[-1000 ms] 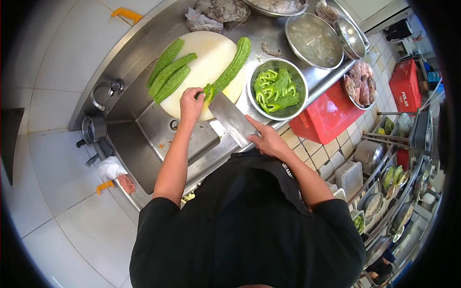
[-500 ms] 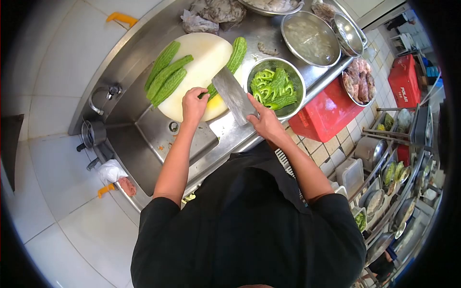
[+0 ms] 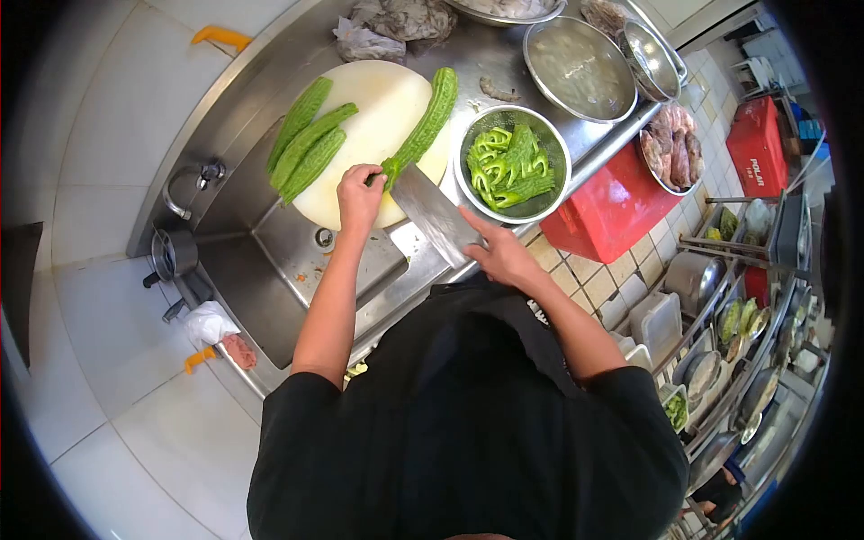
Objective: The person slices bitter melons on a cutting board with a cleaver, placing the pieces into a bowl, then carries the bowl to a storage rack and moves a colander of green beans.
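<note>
On the round pale cutting board [image 3: 367, 97] lies a long bitter gourd [image 3: 423, 123], slanting toward the upper right. My left hand [image 3: 360, 196] pinches the near end of this gourd. A wide cleaver [image 3: 435, 214] is in my right hand [image 3: 506, 256], its index finger laid along the blade; the blade's edge is close to the gourd's near end. Three whole gourds [image 3: 310, 148] rest at the board's left edge. Right of the board, a metal colander [image 3: 562, 148] holds cut green gourd pieces [image 3: 510, 166].
A steel sink basin [image 3: 261, 310] with a faucet [image 3: 193, 184] is at left. Bowls [image 3: 580, 67] and plastic bags [image 3: 405, 22] stand at the back. A red cooler [image 3: 612, 211] and a bowl of meat [image 3: 670, 148] are beyond the counter's right edge.
The cleaver and my right hand have moved slightly down, uncovering more of the gourd. My left hand has shifted slightly left, still at the gourd's end.
</note>
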Motion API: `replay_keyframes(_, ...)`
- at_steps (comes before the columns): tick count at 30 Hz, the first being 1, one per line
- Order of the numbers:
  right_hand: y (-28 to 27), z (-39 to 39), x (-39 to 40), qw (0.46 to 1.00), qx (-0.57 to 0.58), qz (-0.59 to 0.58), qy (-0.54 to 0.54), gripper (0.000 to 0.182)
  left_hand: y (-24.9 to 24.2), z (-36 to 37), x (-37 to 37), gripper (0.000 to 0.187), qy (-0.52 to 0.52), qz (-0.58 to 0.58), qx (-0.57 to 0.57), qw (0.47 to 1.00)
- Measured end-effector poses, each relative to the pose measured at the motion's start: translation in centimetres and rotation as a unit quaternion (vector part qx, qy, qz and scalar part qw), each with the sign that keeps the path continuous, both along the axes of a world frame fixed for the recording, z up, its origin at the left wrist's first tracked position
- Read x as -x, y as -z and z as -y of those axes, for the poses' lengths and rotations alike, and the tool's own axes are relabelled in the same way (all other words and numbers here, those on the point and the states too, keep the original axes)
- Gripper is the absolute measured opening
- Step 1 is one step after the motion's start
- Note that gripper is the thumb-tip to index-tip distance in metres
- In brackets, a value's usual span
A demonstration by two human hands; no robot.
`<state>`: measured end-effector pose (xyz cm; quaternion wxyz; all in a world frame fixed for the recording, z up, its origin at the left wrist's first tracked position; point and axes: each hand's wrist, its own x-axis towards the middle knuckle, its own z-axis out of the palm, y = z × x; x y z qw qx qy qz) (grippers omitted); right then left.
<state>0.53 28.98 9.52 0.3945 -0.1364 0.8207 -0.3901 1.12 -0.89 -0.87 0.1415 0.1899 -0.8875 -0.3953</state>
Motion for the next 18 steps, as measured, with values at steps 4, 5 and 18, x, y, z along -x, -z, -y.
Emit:
replay_keyframes(4, -1.6, -0.3, 1.3, 0.998, 0.007, -0.01, 0.055, 0.07, -0.3, -0.9, 0.5, 0.021, 0.023, -0.039, 0.03, 0.999)
replay_keyframes(5, -0.8, -0.1, 1.9, 0.997, 0.026, -0.041, 0.062, 0.07, -0.9, -1.3, 0.5, 0.022, 0.03, -0.038, 0.039, 0.998)
replay_keyframes(18, 2.7, 7.0, 5.8, 0.993, 0.038, -0.084, 0.071, 0.071, -1.5, -1.9, 1.4, 0.013, 0.006, 0.002, -0.003, 1.0)
